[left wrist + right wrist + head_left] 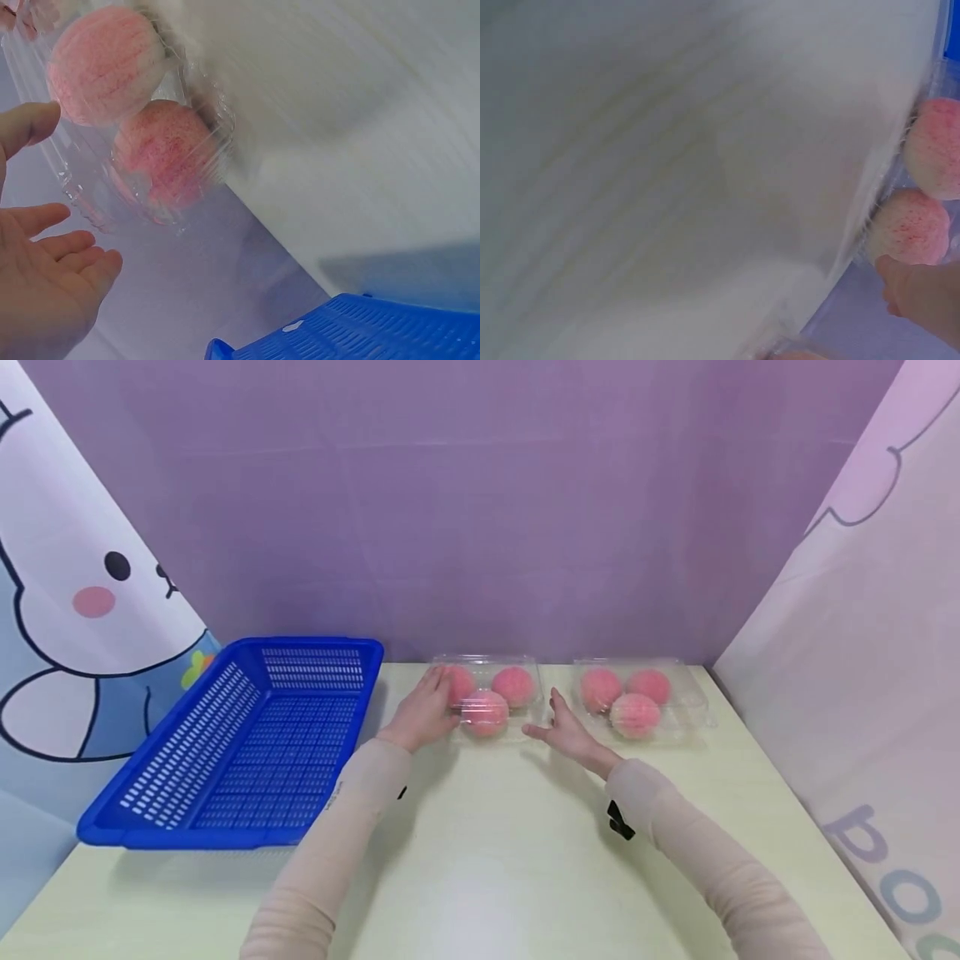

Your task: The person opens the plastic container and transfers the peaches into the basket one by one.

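Note:
A clear plastic box (480,660) with three pink, round, peach-like fruits (513,686) inside stands at the back of the table, between the two hands. My left hand (422,714) is at its left side, fingers extended along the wall and overlapping one fruit in the head view. In the left wrist view, the left thumb (34,126) and fingers are spread apart beside the box. My right hand (567,735) reaches toward the box's right side, thumb and fingers apart. Right of that hand is a second clear box (686,693), also with three pink fruits (635,716).
A blue plastic basket (367,693) with slotted walls stands on the left of the pale table (480,868). A purple cloth (480,510) hangs behind the table, and printed cloths (862,693) flank both sides.

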The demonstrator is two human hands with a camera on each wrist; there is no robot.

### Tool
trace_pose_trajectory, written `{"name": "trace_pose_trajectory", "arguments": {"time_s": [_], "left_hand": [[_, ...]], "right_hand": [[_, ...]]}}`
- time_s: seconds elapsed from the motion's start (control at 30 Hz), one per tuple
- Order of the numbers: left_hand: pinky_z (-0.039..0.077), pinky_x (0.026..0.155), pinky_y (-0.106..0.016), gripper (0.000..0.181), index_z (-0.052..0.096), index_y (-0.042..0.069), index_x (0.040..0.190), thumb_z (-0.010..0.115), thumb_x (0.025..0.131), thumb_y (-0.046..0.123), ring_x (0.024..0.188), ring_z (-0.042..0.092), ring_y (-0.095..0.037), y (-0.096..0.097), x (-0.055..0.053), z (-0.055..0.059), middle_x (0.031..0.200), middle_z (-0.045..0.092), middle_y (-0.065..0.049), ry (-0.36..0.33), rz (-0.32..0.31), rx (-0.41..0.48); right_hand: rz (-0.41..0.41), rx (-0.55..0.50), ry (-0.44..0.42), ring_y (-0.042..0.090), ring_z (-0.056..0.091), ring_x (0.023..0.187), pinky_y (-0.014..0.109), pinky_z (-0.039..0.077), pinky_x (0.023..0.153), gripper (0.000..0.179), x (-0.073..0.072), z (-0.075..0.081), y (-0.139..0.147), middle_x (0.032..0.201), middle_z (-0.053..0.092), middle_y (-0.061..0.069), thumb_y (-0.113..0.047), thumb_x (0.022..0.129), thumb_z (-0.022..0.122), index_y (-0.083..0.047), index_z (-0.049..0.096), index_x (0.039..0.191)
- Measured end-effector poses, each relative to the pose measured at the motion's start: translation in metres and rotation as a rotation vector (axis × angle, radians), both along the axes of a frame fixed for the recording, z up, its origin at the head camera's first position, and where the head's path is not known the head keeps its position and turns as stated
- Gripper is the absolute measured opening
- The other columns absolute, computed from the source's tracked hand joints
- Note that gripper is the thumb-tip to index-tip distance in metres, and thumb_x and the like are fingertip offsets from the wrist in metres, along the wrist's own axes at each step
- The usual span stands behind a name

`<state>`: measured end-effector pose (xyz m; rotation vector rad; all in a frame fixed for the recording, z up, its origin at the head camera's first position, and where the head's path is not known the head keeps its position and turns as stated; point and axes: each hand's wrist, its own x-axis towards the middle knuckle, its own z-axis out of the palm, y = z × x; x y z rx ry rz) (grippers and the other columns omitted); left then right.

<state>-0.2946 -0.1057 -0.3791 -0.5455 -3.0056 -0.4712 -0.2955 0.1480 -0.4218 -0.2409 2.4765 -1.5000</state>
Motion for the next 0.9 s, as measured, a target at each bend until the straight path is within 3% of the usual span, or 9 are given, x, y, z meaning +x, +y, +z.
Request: {"name": "trace_pose_trajectory", "arguments": {"time_s": [0.4, 0.63, 0.73, 0.9], "left_hand": [[0.016, 0.114, -0.042, 0.081, 0.023, -0.001, 0.143, 0.067, 0.080, 0.023, 0.142, 0.006, -0.029, -0.004, -0.004, 0.001, 0.153, 0.011, -0.017, -0.112, -0.003, 0.015], [0.013, 0.115, -0.040, 0.085, 0.016, 0.002, 0.146, 0.068, 0.081, 0.025, 0.142, 0.003, -0.027, -0.006, -0.007, 0.000, 0.154, 0.007, -0.014, -0.159, 0.007, 0.031], [0.013, 0.115, -0.041, 0.085, 0.013, 0.003, 0.146, 0.066, 0.083, 0.027, 0.142, 0.002, -0.028, -0.007, -0.009, -0.002, 0.154, 0.004, -0.015, -0.162, -0.006, 0.003], [0.014, 0.114, -0.042, 0.080, 0.014, -0.002, 0.145, 0.060, 0.088, 0.032, 0.141, 0.004, -0.034, -0.007, -0.012, -0.001, 0.152, 0.006, -0.022, -0.133, -0.067, -0.142]], "right_hand": [[0.036, -0.093, -0.006, 0.031, 0.005, 0.141, 0.048, 0.014, 0.113, 0.100, -0.016, -0.014, 0.003, 0.154, 0.001, 0.015, -0.025, 0.083, 0.067, -0.009, -0.008, 0.147], [0.062, -0.171, -0.040, 0.026, -0.001, 0.142, 0.045, 0.008, 0.115, 0.103, -0.022, -0.017, 0.003, 0.155, -0.004, 0.009, -0.024, 0.082, 0.068, -0.012, -0.011, 0.146], [0.075, -0.195, -0.053, 0.024, -0.004, 0.142, 0.044, 0.006, 0.115, 0.101, -0.022, -0.017, 0.002, 0.155, -0.007, 0.006, -0.020, 0.084, 0.065, -0.012, -0.014, 0.146], [0.082, -0.217, -0.086, 0.023, -0.006, 0.142, 0.045, 0.004, 0.115, 0.097, -0.020, -0.017, 0.002, 0.155, -0.010, 0.004, -0.017, 0.087, 0.060, -0.014, -0.017, 0.145]]}}
